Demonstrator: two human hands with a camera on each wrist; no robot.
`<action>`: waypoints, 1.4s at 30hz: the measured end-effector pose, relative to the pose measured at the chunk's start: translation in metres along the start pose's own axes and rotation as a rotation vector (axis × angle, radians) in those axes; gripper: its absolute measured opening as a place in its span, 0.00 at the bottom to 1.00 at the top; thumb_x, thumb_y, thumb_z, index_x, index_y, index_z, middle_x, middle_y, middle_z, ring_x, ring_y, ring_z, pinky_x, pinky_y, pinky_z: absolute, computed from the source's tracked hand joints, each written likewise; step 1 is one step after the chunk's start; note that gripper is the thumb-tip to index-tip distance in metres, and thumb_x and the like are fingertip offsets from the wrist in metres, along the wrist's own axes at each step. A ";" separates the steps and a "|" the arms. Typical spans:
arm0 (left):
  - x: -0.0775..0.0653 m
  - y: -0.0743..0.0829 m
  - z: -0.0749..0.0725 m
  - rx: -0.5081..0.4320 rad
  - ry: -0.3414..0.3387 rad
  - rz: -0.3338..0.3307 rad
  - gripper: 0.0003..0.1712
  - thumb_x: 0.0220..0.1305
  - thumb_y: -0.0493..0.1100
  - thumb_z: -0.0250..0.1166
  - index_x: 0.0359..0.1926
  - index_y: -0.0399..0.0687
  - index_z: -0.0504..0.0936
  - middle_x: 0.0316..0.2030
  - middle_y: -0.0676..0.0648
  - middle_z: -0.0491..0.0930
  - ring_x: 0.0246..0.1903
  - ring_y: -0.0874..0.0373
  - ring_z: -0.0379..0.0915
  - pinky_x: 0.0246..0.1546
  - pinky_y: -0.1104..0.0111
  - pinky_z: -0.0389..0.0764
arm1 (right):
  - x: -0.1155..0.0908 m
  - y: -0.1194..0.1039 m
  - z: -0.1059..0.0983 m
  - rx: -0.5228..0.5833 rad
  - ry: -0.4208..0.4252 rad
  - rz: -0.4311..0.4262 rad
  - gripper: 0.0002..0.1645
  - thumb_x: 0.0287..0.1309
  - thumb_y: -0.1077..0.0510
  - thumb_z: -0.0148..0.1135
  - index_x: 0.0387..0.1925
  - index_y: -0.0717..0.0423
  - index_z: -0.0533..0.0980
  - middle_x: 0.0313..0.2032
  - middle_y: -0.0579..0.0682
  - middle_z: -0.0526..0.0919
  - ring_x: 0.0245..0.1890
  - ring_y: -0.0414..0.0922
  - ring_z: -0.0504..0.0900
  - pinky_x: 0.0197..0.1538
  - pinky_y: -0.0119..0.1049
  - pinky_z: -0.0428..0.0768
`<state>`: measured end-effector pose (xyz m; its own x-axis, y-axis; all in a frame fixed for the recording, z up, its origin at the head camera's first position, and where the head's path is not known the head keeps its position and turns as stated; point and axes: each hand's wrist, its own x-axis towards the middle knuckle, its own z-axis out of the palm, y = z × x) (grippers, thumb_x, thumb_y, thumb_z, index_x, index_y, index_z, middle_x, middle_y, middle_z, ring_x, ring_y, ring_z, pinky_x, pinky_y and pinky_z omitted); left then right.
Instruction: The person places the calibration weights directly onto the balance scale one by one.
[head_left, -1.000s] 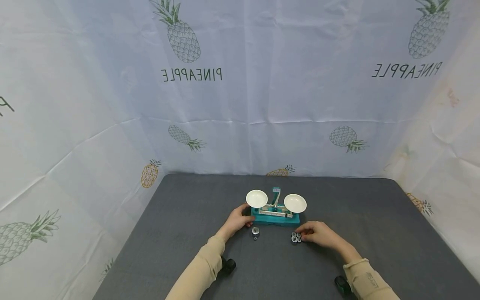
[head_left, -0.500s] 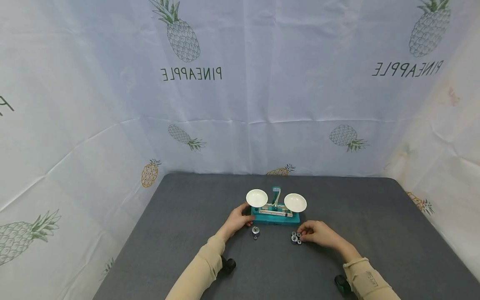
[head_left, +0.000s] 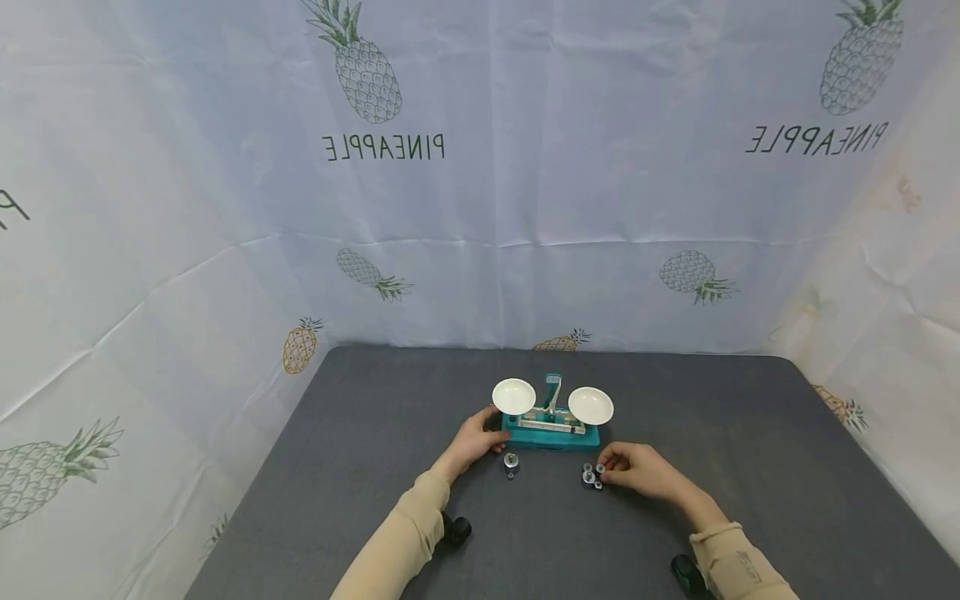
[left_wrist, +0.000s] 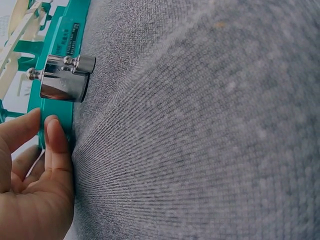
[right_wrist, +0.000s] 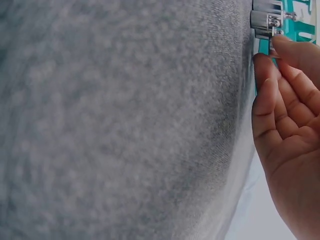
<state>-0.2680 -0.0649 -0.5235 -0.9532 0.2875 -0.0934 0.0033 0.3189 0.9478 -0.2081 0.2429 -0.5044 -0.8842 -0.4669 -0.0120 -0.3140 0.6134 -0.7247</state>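
A teal balance scale [head_left: 551, 440] with two white pans stands on the dark table. My left hand [head_left: 474, 437] grips the left end of its base, thumb in front. In front of that end are a large silver weight [left_wrist: 64, 80] and a small weight [left_wrist: 86, 63]. My right hand [head_left: 636, 468], by the front right of the base, pinches a small silver weight [head_left: 601, 468] between thumb and fingers. Several other weights [head_left: 588, 478] stand close at its left. In the right wrist view, the thumb [right_wrist: 295, 52] partly hides the pinched weight.
Both the left pan [head_left: 513, 397] and the right pan [head_left: 590, 407] rise above the base. A dark grey cloth-covered table [head_left: 405, 392] spreads around them. Behind it hangs a pale curtain [head_left: 585, 200] with pineapple prints.
My right hand has drawn a small weight slightly to the right, apart from the others in its cluster. My left hand and the balance scale look unchanged.
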 end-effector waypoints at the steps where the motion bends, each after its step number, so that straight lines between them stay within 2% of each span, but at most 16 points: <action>1: 0.000 0.000 0.000 -0.001 0.000 -0.001 0.34 0.57 0.38 0.65 0.63 0.36 0.65 0.38 0.38 0.77 0.23 0.62 0.73 0.28 0.68 0.80 | 0.000 0.000 0.000 -0.002 0.005 0.007 0.09 0.55 0.54 0.64 0.36 0.54 0.77 0.30 0.44 0.80 0.28 0.29 0.74 0.30 0.28 0.74; 9: 0.000 -0.001 0.000 -0.006 -0.004 -0.003 0.34 0.57 0.38 0.64 0.64 0.35 0.64 0.36 0.38 0.78 0.23 0.62 0.73 0.28 0.68 0.79 | -0.003 0.001 -0.001 -0.006 0.045 0.007 0.09 0.54 0.55 0.64 0.36 0.53 0.77 0.28 0.44 0.79 0.27 0.29 0.73 0.28 0.27 0.73; 18: -0.001 0.000 0.000 -0.007 -0.002 -0.001 0.33 0.57 0.38 0.64 0.63 0.34 0.64 0.29 0.41 0.79 0.21 0.64 0.72 0.27 0.70 0.79 | -0.007 -0.005 -0.006 0.081 0.083 -0.003 0.10 0.56 0.54 0.63 0.38 0.55 0.76 0.29 0.46 0.80 0.27 0.30 0.74 0.27 0.29 0.75; 26: 0.000 -0.001 0.000 -0.013 0.001 0.001 0.34 0.58 0.38 0.64 0.64 0.34 0.64 0.30 0.41 0.80 0.22 0.63 0.72 0.28 0.69 0.78 | -0.009 -0.019 -0.011 0.134 0.115 -0.022 0.12 0.57 0.53 0.63 0.39 0.56 0.77 0.30 0.48 0.80 0.28 0.31 0.75 0.28 0.29 0.75; 30: -0.010 0.013 -0.002 -0.007 -0.002 0.007 0.32 0.59 0.37 0.62 0.63 0.32 0.64 0.30 0.39 0.79 0.24 0.61 0.72 0.31 0.65 0.79 | -0.010 -0.027 -0.013 0.143 0.134 -0.027 0.12 0.57 0.53 0.62 0.40 0.54 0.76 0.30 0.47 0.79 0.27 0.32 0.74 0.28 0.29 0.75; 32: -0.011 0.016 -0.002 -0.012 -0.002 0.006 0.32 0.59 0.36 0.62 0.63 0.30 0.64 0.30 0.39 0.79 0.24 0.60 0.73 0.32 0.63 0.80 | -0.010 -0.031 -0.014 0.140 0.151 -0.040 0.11 0.57 0.53 0.62 0.40 0.53 0.76 0.30 0.46 0.79 0.27 0.32 0.74 0.28 0.29 0.74; 34: -0.010 0.014 -0.001 -0.009 -0.002 0.007 0.32 0.59 0.36 0.62 0.63 0.31 0.64 0.30 0.40 0.79 0.24 0.61 0.72 0.31 0.65 0.80 | -0.009 -0.032 -0.014 0.135 0.169 -0.056 0.10 0.57 0.54 0.62 0.40 0.53 0.76 0.29 0.46 0.78 0.26 0.33 0.74 0.27 0.29 0.74; 38: 0.001 -0.002 0.000 -0.015 -0.001 -0.001 0.34 0.58 0.38 0.64 0.64 0.34 0.64 0.30 0.42 0.79 0.23 0.63 0.72 0.28 0.70 0.78 | -0.007 -0.034 -0.015 0.123 0.209 -0.098 0.09 0.57 0.58 0.62 0.40 0.54 0.76 0.28 0.46 0.78 0.25 0.33 0.73 0.26 0.29 0.73; 42: 0.000 -0.002 -0.001 -0.018 -0.005 0.004 0.34 0.58 0.38 0.64 0.64 0.34 0.64 0.29 0.41 0.80 0.22 0.64 0.72 0.27 0.72 0.77 | -0.004 -0.037 -0.019 0.101 0.254 -0.116 0.10 0.55 0.61 0.63 0.40 0.55 0.77 0.28 0.47 0.79 0.24 0.34 0.73 0.25 0.29 0.73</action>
<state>-0.2685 -0.0660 -0.5256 -0.9516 0.2935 -0.0911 0.0017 0.3014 0.9535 -0.1992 0.2341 -0.4646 -0.9068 -0.3481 0.2379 -0.3929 0.4930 -0.7762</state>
